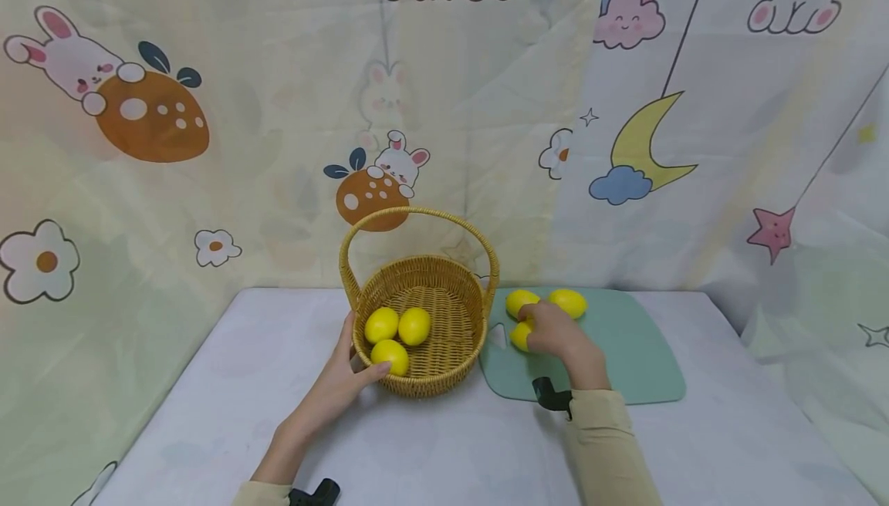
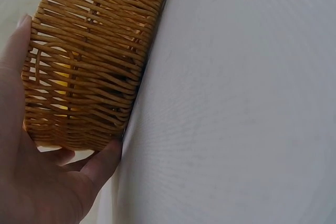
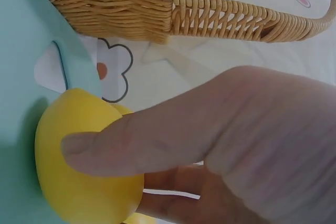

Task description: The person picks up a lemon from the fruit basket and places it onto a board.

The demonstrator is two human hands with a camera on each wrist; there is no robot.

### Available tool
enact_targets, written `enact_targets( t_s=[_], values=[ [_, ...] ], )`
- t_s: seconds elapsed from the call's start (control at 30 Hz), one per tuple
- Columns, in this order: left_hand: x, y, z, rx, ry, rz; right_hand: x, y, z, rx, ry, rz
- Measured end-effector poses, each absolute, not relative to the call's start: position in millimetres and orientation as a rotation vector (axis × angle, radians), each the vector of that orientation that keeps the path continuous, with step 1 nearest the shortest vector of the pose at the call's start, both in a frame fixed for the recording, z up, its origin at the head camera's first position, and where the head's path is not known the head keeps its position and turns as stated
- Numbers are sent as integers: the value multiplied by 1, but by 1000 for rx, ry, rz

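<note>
A wicker basket [image 1: 454,367] with a tall arched handle stands on the table, with three lemons [image 1: 414,326] lying in its left half. My left hand [image 1: 342,371] grips the basket's left side, its thumb over the rim and its fingers against the outer wall [image 2: 94,72]. To the right, my right hand [image 1: 561,336] holds a lemon [image 3: 79,187] over a green cutting board [image 1: 639,363], the thumb pressed on the near side. The far fingers are partly hidden behind that fruit. Two more lemons [image 1: 568,303] rest at the board's back edge, just beyond the hand.
A white cloth covers the table [image 1: 430,452]. Behind it hangs a printed backdrop [image 1: 278,143] with cartoon rabbits and flowers. The board has a triangular hole [image 3: 52,69] at its left corner, close to the basket.
</note>
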State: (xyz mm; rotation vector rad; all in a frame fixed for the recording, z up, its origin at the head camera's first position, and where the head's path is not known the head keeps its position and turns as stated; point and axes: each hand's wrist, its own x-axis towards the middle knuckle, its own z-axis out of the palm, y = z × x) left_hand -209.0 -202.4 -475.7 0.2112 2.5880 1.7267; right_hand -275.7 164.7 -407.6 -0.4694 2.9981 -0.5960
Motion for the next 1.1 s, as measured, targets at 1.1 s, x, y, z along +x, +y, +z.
enact_targets(
  t_s=[1.1],
  values=[
    [-210, -202, -476, 195, 2584, 1729, -267, 170, -380, -509, 3021, -729]
  ],
)
